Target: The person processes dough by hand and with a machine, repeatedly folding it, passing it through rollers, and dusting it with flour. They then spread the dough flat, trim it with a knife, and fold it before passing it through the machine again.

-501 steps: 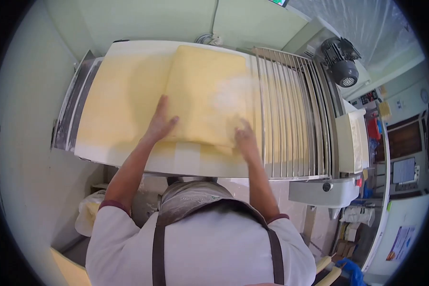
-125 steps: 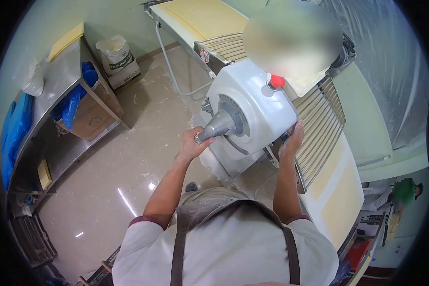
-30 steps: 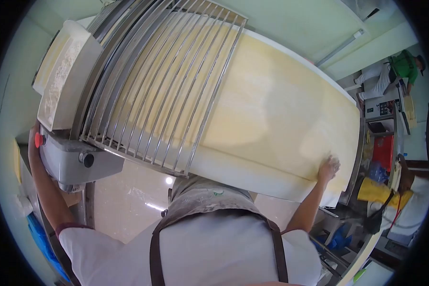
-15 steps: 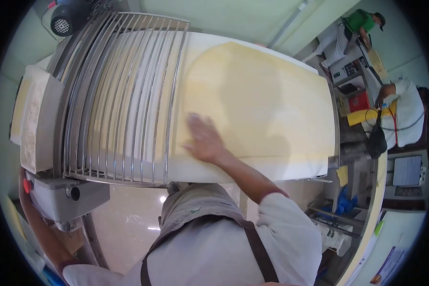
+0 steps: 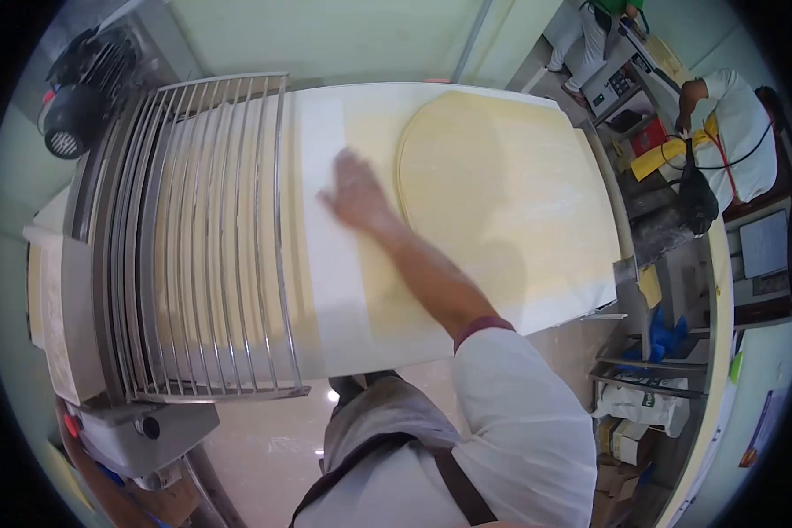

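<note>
A wide pale yellow dough sheet [image 5: 510, 194] lies on the white belt [image 5: 334, 290] of a dough sheeter; its rounded end points toward the steel guard grille [image 5: 202, 238]. My right hand [image 5: 354, 189] rests flat on the belt with fingers spread, just left of that rounded edge, and holds nothing. My left arm reaches down at the bottom left toward the grey machine housing [image 5: 145, 431] and its red button [image 5: 69, 425]. The housing hides the left hand itself.
A black motor [image 5: 79, 114] sits at the upper left beside the grille. Two other people [image 5: 730, 132] [image 5: 603, 26] work at the upper right near counters. Sacks [image 5: 647, 409] and blue bags [image 5: 669, 334] fill shelves under the belt's right end.
The dough sheet has travelled right, away from the grille, and its rounded end now shows. My right hand has shifted farther across the belt, to that edge.
</note>
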The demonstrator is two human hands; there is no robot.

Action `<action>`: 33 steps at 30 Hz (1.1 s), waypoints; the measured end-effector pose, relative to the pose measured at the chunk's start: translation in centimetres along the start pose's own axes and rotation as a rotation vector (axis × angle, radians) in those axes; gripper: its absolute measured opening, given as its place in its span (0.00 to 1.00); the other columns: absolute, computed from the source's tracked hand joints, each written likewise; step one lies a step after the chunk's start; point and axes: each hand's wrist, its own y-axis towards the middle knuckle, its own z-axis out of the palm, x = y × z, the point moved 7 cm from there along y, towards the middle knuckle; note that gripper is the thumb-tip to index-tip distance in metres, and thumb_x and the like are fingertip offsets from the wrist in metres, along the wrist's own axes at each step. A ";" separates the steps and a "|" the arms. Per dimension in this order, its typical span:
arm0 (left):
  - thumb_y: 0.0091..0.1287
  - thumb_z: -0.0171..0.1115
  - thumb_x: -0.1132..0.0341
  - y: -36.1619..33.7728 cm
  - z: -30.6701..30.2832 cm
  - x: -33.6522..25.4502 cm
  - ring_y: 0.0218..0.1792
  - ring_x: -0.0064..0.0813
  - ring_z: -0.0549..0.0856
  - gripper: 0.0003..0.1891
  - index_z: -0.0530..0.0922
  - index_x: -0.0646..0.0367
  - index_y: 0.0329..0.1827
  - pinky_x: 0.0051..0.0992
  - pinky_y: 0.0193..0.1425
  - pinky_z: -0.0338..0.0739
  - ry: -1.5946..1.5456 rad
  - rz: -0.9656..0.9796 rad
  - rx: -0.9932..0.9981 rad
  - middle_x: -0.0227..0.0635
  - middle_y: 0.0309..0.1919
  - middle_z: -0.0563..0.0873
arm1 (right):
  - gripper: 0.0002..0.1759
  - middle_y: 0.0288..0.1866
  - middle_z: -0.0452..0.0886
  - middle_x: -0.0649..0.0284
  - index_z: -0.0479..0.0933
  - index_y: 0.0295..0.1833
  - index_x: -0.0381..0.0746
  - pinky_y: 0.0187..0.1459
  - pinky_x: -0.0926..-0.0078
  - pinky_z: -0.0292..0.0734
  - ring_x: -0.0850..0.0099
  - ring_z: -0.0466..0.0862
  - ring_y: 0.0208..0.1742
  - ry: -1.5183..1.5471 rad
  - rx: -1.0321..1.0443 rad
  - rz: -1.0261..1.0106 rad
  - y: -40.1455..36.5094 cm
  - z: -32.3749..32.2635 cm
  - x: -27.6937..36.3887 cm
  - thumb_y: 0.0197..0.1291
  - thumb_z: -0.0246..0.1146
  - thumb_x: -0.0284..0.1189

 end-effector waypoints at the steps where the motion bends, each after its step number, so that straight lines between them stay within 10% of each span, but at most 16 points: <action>1: 0.70 0.49 0.53 0.4 -0.2 -0.8 0.59 0.40 0.78 0.27 0.74 0.67 0.61 0.32 0.64 0.68 -0.002 -0.003 0.000 0.50 0.56 0.81 | 0.46 0.77 0.49 0.40 0.49 0.73 0.25 0.76 0.54 0.42 0.52 0.48 0.79 -0.004 -0.022 0.142 1.3 0.0 -2.4 0.66 0.49 0.54; 29: 0.70 0.49 0.53 -1.2 0.8 -4.0 0.58 0.40 0.79 0.27 0.75 0.68 0.60 0.32 0.64 0.68 -0.070 -0.145 0.014 0.50 0.55 0.82 | 0.40 0.73 0.57 0.40 0.57 0.70 0.26 0.75 0.52 0.46 0.47 0.53 0.76 0.242 0.076 -0.436 -22.3 0.7 13.9 0.60 0.62 0.40; 33: 0.69 0.51 0.51 -5.3 0.8 -9.5 0.56 0.42 0.81 0.27 0.77 0.70 0.55 0.33 0.62 0.70 -0.001 -0.017 -0.238 0.51 0.50 0.84 | 0.40 0.75 0.53 0.40 0.52 0.73 0.28 0.76 0.51 0.40 0.48 0.50 0.78 -0.069 -0.107 0.037 -21.6 0.8 6.2 0.64 0.58 0.40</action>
